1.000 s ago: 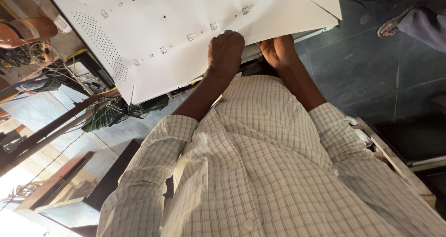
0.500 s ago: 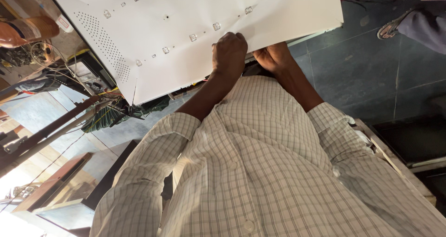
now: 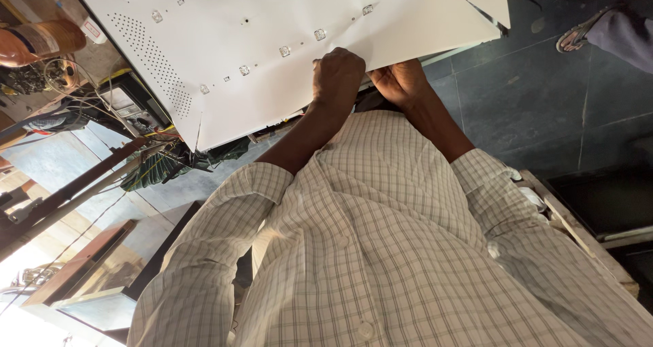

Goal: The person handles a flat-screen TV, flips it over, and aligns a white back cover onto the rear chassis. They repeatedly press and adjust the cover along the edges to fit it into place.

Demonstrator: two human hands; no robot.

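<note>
Left hand (image 3: 338, 75) curled into a closed grip on the near edge of the white panel (image 3: 272, 21), knuckles up; right hand (image 3: 400, 82) just beside it, fingers tucked under the same edge, grip closed on it. Panel lies flat, above the dark tiled floor (image 3: 530, 109), a row of small square studs (image 3: 284, 50) running across its face; checked shirt (image 3: 381, 252) fills the foreground.

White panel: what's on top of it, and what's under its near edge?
On the white panel: rows of small square lens-like parts and a perforated patch. The left hand rests fisted on its near edge; the right hand grips that edge. Under it, a dark frame edge shows; the rest is covered.
</note>
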